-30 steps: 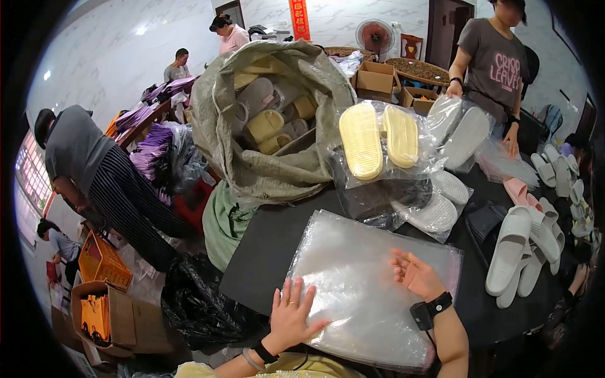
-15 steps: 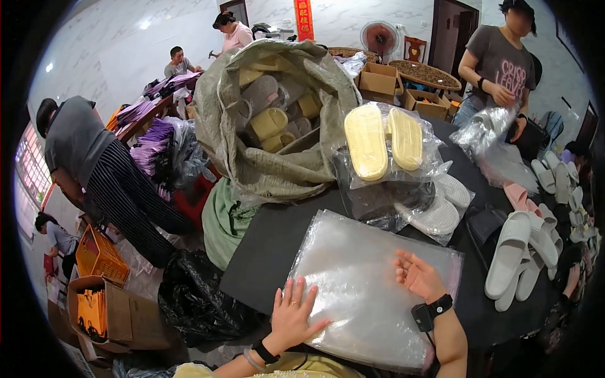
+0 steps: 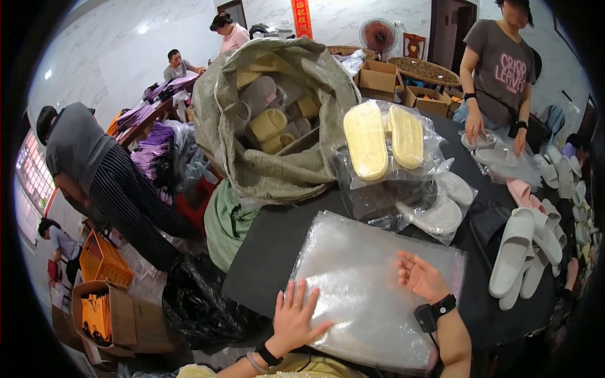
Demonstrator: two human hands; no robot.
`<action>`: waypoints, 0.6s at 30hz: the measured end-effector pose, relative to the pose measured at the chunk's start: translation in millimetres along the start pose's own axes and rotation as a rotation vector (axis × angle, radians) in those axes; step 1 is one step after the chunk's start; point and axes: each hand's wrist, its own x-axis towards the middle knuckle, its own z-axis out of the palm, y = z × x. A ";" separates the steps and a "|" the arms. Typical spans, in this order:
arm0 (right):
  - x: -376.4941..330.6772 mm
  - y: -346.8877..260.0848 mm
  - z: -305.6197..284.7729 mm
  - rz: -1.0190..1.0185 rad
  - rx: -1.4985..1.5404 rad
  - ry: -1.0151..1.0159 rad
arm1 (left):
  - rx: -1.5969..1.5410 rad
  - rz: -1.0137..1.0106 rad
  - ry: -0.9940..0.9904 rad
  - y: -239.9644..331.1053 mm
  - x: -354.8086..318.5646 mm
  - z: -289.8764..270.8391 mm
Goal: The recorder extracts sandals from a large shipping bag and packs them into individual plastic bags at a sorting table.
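Observation:
A stack of clear plastic bags (image 3: 372,290) lies on the black table in front of me. My left hand (image 3: 296,317) rests flat on its left edge, fingers spread, holding nothing. Over the right part of the stack, my right hand (image 3: 421,275) is turned partly palm up with fingers loosely curled and apart, and nothing shows in it. Just beyond the stack, bagged yellow slippers (image 3: 367,142) lie on top of other bagged pairs, among them white slippers (image 3: 441,213). Loose white slippers (image 3: 512,252) lie to the right.
A large woven sack (image 3: 214,126) of bagged slippers stands beyond the table's left part. Across the table, a co-worker (image 3: 498,69) handles bagged slippers (image 3: 495,154). A black plastic bag (image 3: 205,302) and a cardboard box (image 3: 135,321) are at my left. More people work behind.
The co-worker at the far right has lowered a bagged pair onto the table and now has both hands on it. My own hands have hardly moved.

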 end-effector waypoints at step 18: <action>-2.8 -4.5 13.2 -0.066 -0.012 -0.093 | -0.023 -0.006 -0.026 -2.2 2.0 4.4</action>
